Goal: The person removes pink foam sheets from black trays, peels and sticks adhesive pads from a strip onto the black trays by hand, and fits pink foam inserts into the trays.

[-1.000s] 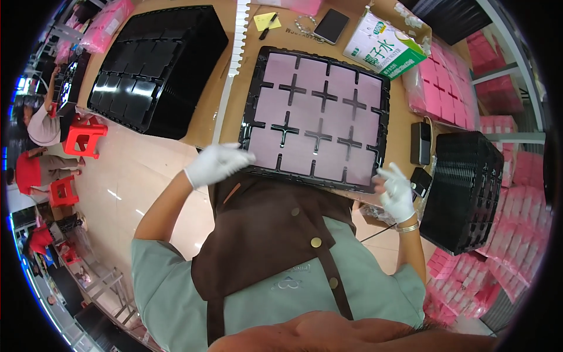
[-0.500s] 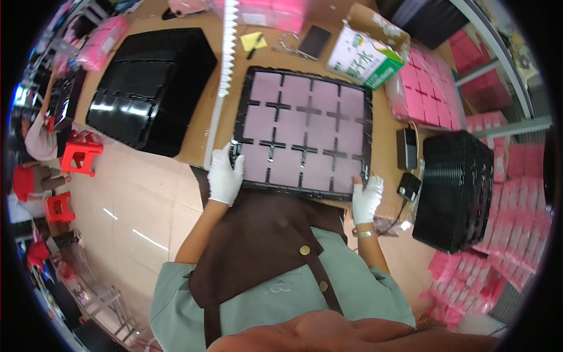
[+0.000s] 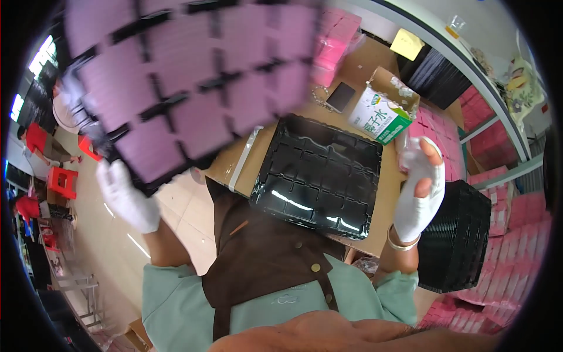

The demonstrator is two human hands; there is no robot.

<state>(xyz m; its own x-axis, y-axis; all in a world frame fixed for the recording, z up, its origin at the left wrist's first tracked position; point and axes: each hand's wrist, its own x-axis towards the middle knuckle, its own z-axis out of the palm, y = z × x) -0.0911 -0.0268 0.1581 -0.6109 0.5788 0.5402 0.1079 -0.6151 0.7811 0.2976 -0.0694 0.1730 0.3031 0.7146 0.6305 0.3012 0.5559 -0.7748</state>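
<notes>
At upper left, the white-gloved left hand [image 3: 128,198] grips the lower corner of a black plastic tray of pink squares [image 3: 193,97], raised and tilted. Rightward, a glossy black moulded tray [image 3: 319,179] lies on the brown cardboard-topped table [image 3: 385,196]; beyond, the white-gloved right hand [image 3: 419,196] hovers loosely open, holding nothing, near stacked black plastic trays [image 3: 460,237].

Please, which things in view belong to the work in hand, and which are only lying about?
Belonging, it seems:
- pink-filled tray, held by the left hand
- black tray on the table
- stacked black trays at right, probably

Lying about, it seems:
- white-and-green carton
- flat dark phone-like device
- red stool
</notes>
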